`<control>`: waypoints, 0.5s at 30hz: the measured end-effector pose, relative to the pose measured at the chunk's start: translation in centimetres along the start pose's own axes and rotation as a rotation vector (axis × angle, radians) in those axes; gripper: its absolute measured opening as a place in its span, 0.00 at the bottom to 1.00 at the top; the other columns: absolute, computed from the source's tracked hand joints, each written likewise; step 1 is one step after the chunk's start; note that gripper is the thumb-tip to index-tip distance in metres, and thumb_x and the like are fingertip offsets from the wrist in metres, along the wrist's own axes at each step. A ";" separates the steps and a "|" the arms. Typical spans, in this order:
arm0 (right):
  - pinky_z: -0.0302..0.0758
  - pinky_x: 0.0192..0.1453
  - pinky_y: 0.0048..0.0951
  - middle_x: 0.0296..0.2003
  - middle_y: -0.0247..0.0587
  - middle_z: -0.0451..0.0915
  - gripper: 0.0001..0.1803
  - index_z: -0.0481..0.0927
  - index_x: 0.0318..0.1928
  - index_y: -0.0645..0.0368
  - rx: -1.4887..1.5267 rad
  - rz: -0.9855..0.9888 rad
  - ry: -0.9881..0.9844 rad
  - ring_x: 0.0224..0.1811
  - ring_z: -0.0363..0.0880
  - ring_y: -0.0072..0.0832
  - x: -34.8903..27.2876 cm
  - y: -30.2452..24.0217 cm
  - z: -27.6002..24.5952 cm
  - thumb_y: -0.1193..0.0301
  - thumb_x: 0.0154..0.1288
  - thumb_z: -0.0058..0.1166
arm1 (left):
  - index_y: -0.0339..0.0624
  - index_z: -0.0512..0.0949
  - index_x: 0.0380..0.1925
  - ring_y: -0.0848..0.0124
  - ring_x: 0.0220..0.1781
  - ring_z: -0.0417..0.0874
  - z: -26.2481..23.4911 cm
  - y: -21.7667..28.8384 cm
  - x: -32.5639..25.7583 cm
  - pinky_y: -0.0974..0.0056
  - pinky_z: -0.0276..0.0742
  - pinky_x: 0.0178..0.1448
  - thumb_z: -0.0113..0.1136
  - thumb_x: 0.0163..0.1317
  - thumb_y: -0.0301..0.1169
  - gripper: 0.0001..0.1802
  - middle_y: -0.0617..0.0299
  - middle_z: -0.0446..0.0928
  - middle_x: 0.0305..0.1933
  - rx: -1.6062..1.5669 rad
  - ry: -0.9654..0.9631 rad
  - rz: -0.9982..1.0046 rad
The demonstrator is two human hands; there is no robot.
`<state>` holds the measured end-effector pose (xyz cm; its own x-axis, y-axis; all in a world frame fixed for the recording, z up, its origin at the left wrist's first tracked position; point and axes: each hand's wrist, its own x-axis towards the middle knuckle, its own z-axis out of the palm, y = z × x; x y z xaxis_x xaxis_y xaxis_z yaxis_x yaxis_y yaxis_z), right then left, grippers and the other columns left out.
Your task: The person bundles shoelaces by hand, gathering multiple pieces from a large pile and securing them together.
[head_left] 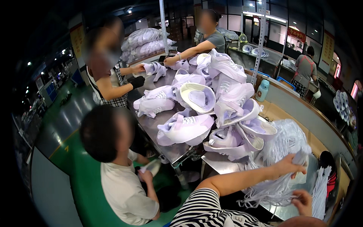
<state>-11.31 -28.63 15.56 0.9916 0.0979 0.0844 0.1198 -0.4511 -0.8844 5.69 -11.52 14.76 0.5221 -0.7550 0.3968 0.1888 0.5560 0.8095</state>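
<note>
Steel bench (166, 125) w/ pale shoes (185, 128), green floor (72, 159); L hand (289, 166) & R hand (302, 202) grip closed on white laces (281, 145)

L hand (289, 166) grips white laces (281, 151) | R hand (302, 202) pinches strands | lilac shoes (211, 109) piled beside

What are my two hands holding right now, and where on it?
Both hold the heap of white shoelaces: the left hand grips its top, the right hand pinches loose strands at the lower edge.
</note>
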 end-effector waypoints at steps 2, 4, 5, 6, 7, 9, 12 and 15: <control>0.71 0.32 0.17 0.35 0.33 0.80 0.17 0.79 0.46 0.60 0.116 0.084 0.235 0.34 0.79 0.18 0.4 -1.3 -1.1 0.81 0.54 0.58 | 0.38 0.72 0.46 0.76 0.21 0.75 0.4 -1.0 -0.7 0.70 0.74 0.24 0.63 0.62 0.30 0.15 0.61 0.77 0.33 -0.026 -0.064 -0.036; 0.70 0.31 0.15 0.35 0.32 0.80 0.16 0.79 0.46 0.59 0.040 0.049 0.213 0.33 0.78 0.16 2.5 -1.6 -1.5 0.81 0.54 0.57 | 0.38 0.69 0.53 0.76 0.22 0.75 0.6 -1.6 -1.5 0.70 0.74 0.24 0.62 0.61 0.28 0.21 0.60 0.76 0.37 -0.046 -0.116 -0.058; 0.69 0.30 0.14 0.34 0.32 0.80 0.16 0.79 0.45 0.59 0.014 0.034 0.198 0.33 0.78 0.15 3.3 -1.6 -1.4 0.80 0.54 0.56 | 0.38 0.68 0.56 0.76 0.22 0.76 0.6 -1.8 -2.1 0.70 0.75 0.24 0.61 0.61 0.27 0.23 0.59 0.76 0.39 -0.051 -0.136 -0.079; 0.70 0.30 0.14 0.34 0.31 0.79 0.15 0.79 0.44 0.59 0.008 0.064 0.180 0.33 0.78 0.15 4.0 -1.9 -1.4 0.80 0.54 0.58 | 0.38 0.67 0.60 0.76 0.23 0.76 0.6 -1.9 -2.6 0.70 0.75 0.24 0.61 0.61 0.26 0.26 0.59 0.76 0.41 -0.056 -0.156 -0.099; 0.70 0.30 0.15 0.34 0.31 0.79 0.15 0.78 0.44 0.59 0.036 0.101 0.187 0.33 0.78 0.15 4.6 -2.2 -0.9 0.80 0.53 0.58 | 0.39 0.64 0.62 0.76 0.23 0.76 0.6 -1.7 -3.1 0.70 0.75 0.24 0.61 0.61 0.25 0.30 0.59 0.76 0.41 -0.047 -0.148 -0.090; 0.70 0.30 0.15 0.33 0.30 0.79 0.16 0.77 0.44 0.59 0.090 0.176 0.203 0.31 0.77 0.16 5.7 -2.9 0.3 0.80 0.52 0.60 | 0.42 0.58 0.68 0.75 0.24 0.77 0.6 -1.5 -3.8 0.69 0.76 0.24 0.60 0.60 0.24 0.36 0.59 0.75 0.40 -0.030 -0.135 -0.074; 0.72 0.31 0.16 0.36 0.31 0.80 0.20 0.76 0.47 0.59 0.099 0.041 0.222 0.32 0.78 0.17 6.8 -1.9 1.5 0.81 0.52 0.60 | 0.43 0.56 0.69 0.75 0.24 0.77 -0.5 -1.6 -4.1 0.69 0.75 0.24 0.61 0.59 0.23 0.38 0.60 0.75 0.39 0.028 -0.167 -0.050; 0.75 0.37 0.20 0.41 0.36 0.81 0.24 0.74 0.53 0.61 0.088 0.039 0.067 0.38 0.80 0.20 7.3 -2.0 -0.1 0.84 0.52 0.58 | 0.42 0.66 0.60 0.75 0.26 0.78 -1.5 -0.6 -4.2 0.69 0.75 0.25 0.62 0.56 0.25 0.30 0.61 0.78 0.37 0.201 -0.166 -0.084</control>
<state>-4.35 -27.10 17.94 0.9968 0.0209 0.0771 0.0793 -0.3736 -0.9242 4.68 -8.17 11.96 0.3648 -0.8516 0.3765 0.0483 0.4211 0.9057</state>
